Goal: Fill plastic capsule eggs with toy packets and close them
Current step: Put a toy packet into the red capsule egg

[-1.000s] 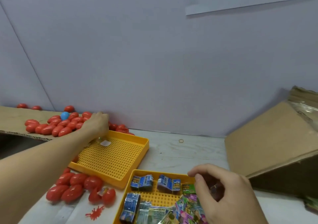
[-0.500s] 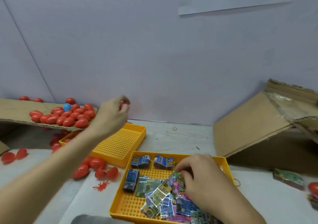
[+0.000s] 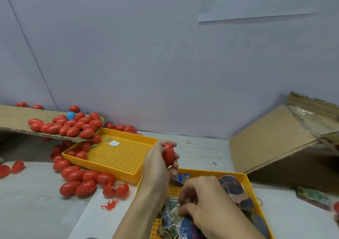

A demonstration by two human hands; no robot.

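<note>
**A:** Where is the egg right now?

**B:** The left hand point(image 3: 157, 167) holds one glossy red plastic capsule egg point(image 3: 168, 155) upright, above the gap between the two trays; its fingers point(image 3: 175, 155) curl round the shell. It looks closed, though I can't see the seam.

**A:** And the other hand?

**B:** The right hand point(image 3: 207, 202) is down in the near yellow perforated plastic tray point(image 3: 246, 181), its fingers bent and pinching at a small crinkly printed toy packet point(image 3: 175, 216) in the heap.

**A:** How will these handle?

**B:** The egg should be light, stiff and slick, a thin shell. I'd grip it across the widest part, one half in each hand, and pull or twist at the join. The packets look light and floppy, best pinched by an edge.

**A:** Any writing?

**B:** Print shows on the blue and green packets, but it's too blurred to read. The white paper sheet point(image 3: 256, 0) on the wall carries a red band, also illegible.

**A:** Supply?

**B:** More red eggs point(image 3: 73, 126) lie piled on a cardboard flap point(image 3: 16, 118) at left, others on the bench point(image 3: 201, 154).
</note>
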